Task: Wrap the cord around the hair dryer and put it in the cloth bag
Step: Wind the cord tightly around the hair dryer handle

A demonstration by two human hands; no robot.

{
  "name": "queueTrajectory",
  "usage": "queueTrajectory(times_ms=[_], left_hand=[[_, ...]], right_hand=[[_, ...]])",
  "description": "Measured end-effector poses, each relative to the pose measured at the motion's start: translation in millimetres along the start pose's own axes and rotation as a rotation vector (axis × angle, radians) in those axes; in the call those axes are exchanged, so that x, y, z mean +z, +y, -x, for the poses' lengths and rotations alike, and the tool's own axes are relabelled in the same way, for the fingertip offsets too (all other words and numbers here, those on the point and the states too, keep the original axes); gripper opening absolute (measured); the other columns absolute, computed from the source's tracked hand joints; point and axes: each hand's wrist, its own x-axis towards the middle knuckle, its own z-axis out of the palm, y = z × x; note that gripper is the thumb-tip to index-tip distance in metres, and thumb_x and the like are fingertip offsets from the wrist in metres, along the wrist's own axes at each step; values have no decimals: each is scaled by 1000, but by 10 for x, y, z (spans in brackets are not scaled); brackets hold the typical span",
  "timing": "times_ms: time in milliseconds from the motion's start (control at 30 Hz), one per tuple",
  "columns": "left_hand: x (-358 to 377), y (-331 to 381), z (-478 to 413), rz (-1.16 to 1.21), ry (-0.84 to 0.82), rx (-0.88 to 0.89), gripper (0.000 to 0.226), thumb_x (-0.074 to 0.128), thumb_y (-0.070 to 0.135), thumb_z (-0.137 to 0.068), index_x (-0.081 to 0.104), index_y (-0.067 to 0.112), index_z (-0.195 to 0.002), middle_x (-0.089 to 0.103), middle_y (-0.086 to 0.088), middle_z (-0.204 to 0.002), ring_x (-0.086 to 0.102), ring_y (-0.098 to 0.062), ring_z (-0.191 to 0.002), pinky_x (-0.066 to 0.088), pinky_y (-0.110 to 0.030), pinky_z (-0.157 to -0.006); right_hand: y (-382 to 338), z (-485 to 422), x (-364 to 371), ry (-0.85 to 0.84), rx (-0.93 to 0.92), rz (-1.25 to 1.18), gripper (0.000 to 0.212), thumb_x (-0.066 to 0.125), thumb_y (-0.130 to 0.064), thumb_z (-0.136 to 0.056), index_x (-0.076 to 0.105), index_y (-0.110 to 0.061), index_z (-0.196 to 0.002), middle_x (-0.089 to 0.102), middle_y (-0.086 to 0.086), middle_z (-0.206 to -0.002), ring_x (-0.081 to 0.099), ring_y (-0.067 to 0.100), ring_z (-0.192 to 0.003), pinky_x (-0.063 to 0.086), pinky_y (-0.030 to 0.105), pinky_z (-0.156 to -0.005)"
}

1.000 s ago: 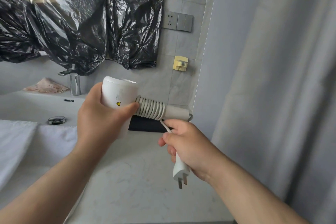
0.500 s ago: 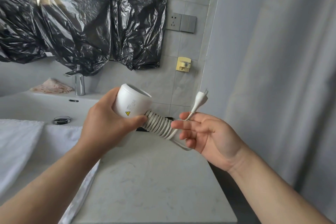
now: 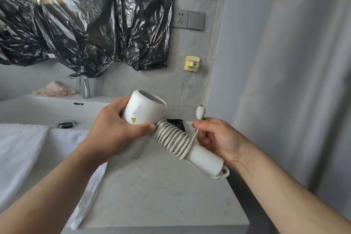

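Hair dryer [image 3: 144, 112]: held above the table [image 3: 161, 195], left hand [image 3: 115, 131] closed round its barrel, handle slanting down-right. Cord [image 3: 171, 138]: coiled on the handle, its plug end pinched in the right hand [image 3: 218, 138], just beside the coils. Cloth bag: not identifiable.

Both bare forearms reach in from the lower corners; the left hand [image 3: 115, 131] is curled closed mid-frame, the right hand [image 3: 220, 138] pinching beside it.
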Motion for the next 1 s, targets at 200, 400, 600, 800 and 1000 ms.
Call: queueTrajectory(times_ms=[200,400,600,800,1000], left_hand=[[63,-87,70,202,-17,-111,54,87,38,-48,74,25,-99,74,-16,-96,69,-24,-81,59,-43,-71],[161,-308,118,435,75,-335,62,84,42,-51,72,11,-104,72,-26,-103,71,-29,-79,58,-41,-65],[300,-520,235,534,159,-563,44,82,32,-67,75,12,-105,76,-18,-100,69,-30,-82,56,-43,-73],[463,-721,358,603,253,-747,36,73,39,-81,72,15,-107,75,-13,-87,68,-30,-75,52,-44,-75],[713,-957,580,507,364,-881,73,70,68,-55,68,17,-108,73,-15,-100,69,-33,-90,52,-50,-90]], right_hand=[[91,-32,43,-33,-17,-197,47,70,-7,-72,56,-16,-115,57,6,-70,47,18,-63,43,32,-64],[182,-47,144,67,-52,-478,15,65,-9,-81,69,-18,-70,68,1,-65,62,15,-57,50,22,-44],[319,-145,202,338,-137,-24,19,48,-4,-87,62,-16,-90,46,-2,-59,39,11,-49,36,22,-45],[446,-66,285,282,-217,214,15,59,-19,-93,67,-10,-85,61,9,-73,51,18,-52,45,27,-48],[605,-82,335,183,-200,387,31,54,-48,-74,66,-20,-81,54,-3,-71,53,14,-58,46,33,-58]])
